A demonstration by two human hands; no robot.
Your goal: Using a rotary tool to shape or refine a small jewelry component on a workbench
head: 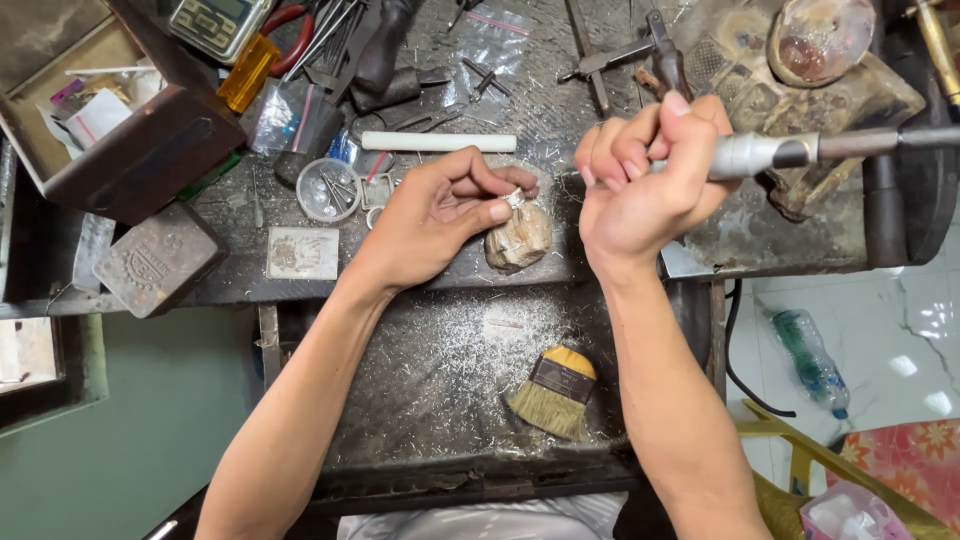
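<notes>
My left hand [440, 215] pinches a small silver ring [514, 199] between thumb and forefinger, resting it on a worn wooden bench peg [520, 240]. My right hand [640, 175] grips a metal rotary handpiece [760, 152] like a pen. Its tip points left toward the ring, and my fingers hide the tip. The handpiece's shaft runs off to the right edge.
The metal-dusted workbench [440, 370] holds a small yellow-handled brush [555, 390], a white rod [438, 142], a round clear dish of bits [328, 188], a metal block [158, 260], pliers and tools at the back, an open box [120, 130]. A plastic bottle [812, 360] lies on the floor at right.
</notes>
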